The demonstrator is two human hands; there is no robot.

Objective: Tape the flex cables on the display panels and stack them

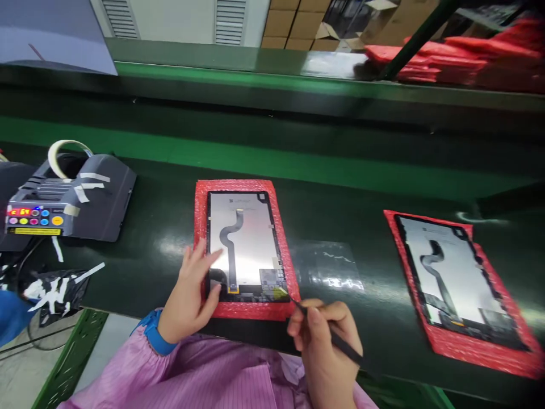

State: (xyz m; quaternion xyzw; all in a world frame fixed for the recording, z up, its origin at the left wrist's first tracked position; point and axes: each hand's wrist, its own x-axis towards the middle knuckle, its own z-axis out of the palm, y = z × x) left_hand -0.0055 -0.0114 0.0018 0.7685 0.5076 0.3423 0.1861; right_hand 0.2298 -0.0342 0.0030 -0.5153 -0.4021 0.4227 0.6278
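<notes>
In front of me a tablet screen panel [255, 244] lies with its silvery back up on a red bubble-wrap sheet [234, 311]. A grey S-shaped flex cable [232, 255] runs down its middle. My left hand [191, 289] spreads its fingers over the panel's lower left edge; the thumb is near the bottom corner. In my right hand [326, 341] is a pair of black tweezers [347, 347], gripped like a pen. Their tip points at the panel's lower right corner, by a small yellowish piece [280, 292]. Whether the tip touches it, I cannot tell.
A second panel [451, 272] lies on red bubble wrap at right. Clear film [327, 264] lies between the panels. A tape dispenser [72, 199] with white strips stands at left, above a black bag [55, 292] with tape scraps. Red packing [455, 57] is stacked on the back shelf.
</notes>
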